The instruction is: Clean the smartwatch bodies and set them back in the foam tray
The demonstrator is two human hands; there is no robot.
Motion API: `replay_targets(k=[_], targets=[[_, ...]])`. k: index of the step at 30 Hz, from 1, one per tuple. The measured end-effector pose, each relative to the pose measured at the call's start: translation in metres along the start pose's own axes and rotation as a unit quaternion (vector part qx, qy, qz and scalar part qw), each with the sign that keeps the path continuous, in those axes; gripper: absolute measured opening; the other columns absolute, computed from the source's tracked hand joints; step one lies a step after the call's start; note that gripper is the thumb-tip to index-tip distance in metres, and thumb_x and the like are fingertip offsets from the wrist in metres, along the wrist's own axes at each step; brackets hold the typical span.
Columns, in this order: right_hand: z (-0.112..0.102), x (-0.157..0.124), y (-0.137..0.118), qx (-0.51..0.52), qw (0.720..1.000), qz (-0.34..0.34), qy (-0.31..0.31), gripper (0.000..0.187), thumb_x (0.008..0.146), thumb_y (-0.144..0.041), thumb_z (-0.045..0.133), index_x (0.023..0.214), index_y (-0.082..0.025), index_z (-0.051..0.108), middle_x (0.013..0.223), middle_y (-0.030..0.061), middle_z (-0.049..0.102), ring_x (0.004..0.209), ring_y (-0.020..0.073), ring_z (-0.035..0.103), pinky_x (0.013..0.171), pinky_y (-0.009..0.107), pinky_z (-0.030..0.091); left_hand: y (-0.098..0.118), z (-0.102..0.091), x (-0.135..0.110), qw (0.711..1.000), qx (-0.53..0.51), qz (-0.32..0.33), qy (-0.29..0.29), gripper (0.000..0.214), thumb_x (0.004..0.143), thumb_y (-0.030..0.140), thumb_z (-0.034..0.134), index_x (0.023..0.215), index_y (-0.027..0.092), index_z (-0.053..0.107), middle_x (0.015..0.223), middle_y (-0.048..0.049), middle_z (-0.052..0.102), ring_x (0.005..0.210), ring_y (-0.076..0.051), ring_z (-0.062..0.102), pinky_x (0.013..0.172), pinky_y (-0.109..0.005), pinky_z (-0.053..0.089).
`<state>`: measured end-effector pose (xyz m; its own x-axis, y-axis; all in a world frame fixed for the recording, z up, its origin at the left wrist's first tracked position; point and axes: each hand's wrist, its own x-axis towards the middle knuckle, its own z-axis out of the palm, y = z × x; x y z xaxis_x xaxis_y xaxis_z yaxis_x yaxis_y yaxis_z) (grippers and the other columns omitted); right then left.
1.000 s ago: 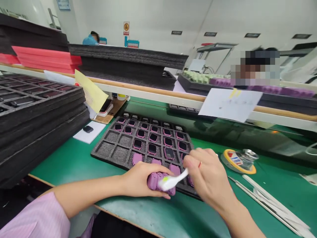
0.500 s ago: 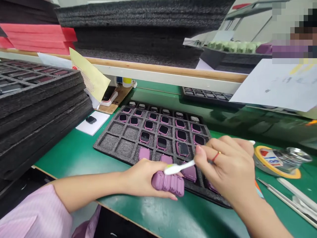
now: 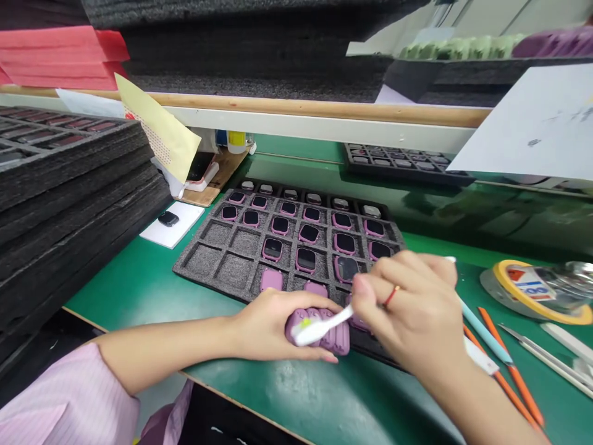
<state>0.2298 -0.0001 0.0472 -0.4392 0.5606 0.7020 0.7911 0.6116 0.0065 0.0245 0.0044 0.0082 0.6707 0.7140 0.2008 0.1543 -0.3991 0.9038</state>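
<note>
My left hand (image 3: pixel 266 324) is closed around a row of several purple watch cases (image 3: pixel 341 340), pressed side by side above the green bench. My right hand (image 3: pixel 412 309) grips a white toothbrush (image 3: pixel 322 327) by its handle. The brush head, with yellow-green bristles partly showing, lies over the left part of the row. Just behind both hands is a black foam tray (image 3: pixel 199 262) with square pockets. Many pockets hold purple-framed watches with dark screens (image 3: pixel 306 259); in the near row, purple cases (image 3: pixel 271 279) show plain backs.
A tall stack of black foam trays (image 3: pixel 88 179) rises at left. Beside it, a dark watch piece (image 3: pixel 168 218) lies on white paper. At right are a tape roll (image 3: pixel 532 290), orange-handled tools (image 3: pixel 523 389) and tweezers (image 3: pixel 546 358). A wooden-edged shelf (image 3: pixel 296 110) spans the back.
The toothbrush head has moved left and down across the watch cases, my right hand following. My left hand keeps its hold. The view has shifted slightly, showing more of the tools at right.
</note>
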Motion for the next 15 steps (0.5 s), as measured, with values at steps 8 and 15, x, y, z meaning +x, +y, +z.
replay_targets(k=[8, 15], targets=[[0.003, -0.004, 0.000, 0.017, 1.000, 0.012, 0.002, 0.044, 0.099, -0.019, 0.048, 0.055, -0.022, 0.046, 0.054, -0.0011, 0.048, 0.058, 0.0153, 0.039, 0.068, 0.036, 0.031, -0.002, -0.003, 0.002, 0.999, -0.007, 0.041, 0.034, 0.057, 0.072, 0.033, 0.085, 0.124, 0.018, 0.067, 0.117, -0.0064, 0.076, 0.104, -0.020, 0.074, 0.098, -0.027, 0.055], [-0.014, -0.009, 0.024, -0.081, 0.988, 0.121, 0.051, 0.046, 0.102, -0.031, 0.046, 0.057, -0.025, 0.047, 0.053, 0.0019, 0.053, 0.058, 0.0199, 0.045, 0.065, 0.038, 0.030, 0.003, -0.005, 0.000, 0.998, 0.001, 0.057, 0.024, 0.052, 0.073, 0.030, 0.084, 0.121, 0.017, 0.069, 0.118, -0.0071, 0.076, 0.105, -0.020, 0.074, 0.101, -0.029, 0.054]])
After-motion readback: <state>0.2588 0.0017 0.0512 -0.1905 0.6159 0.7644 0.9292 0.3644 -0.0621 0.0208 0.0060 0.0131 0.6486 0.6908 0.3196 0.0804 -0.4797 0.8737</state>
